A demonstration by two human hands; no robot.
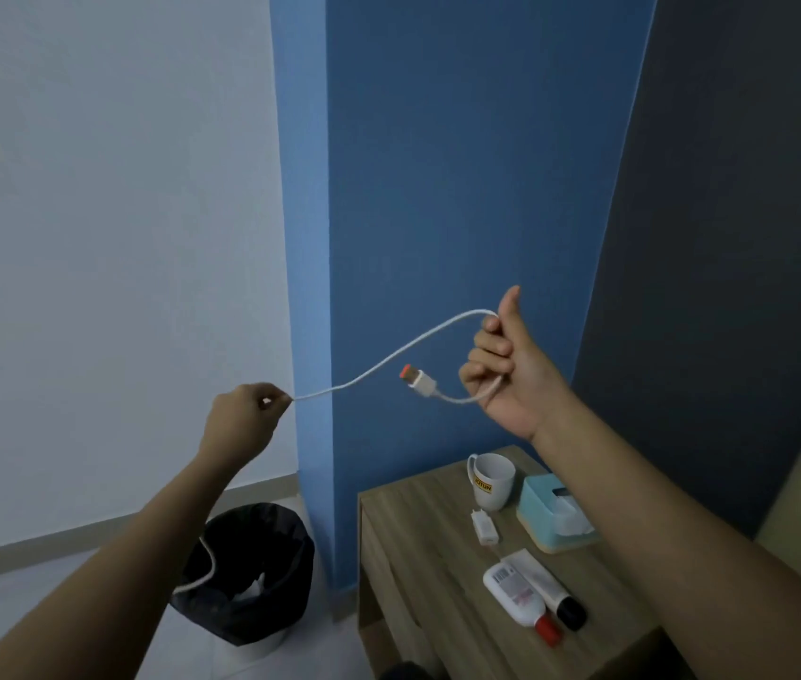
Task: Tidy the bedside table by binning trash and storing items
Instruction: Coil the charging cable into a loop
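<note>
A white charging cable stretches in the air between both hands, above the wooden bedside table. My right hand grips one end with curled fingers, thumb up; the USB plug with an orange tip sticks out to the left of it. My left hand pinches the cable further along. The rest of the cable hangs down behind my left forearm, over the bin. On the table lie a white charger block, two tubes, a white mug and a teal tissue box.
A bin lined with a black bag stands on the floor left of the table, with some white trash inside. Blue wall panels rise behind the table, and a grey-white wall with a skirting board runs to the left.
</note>
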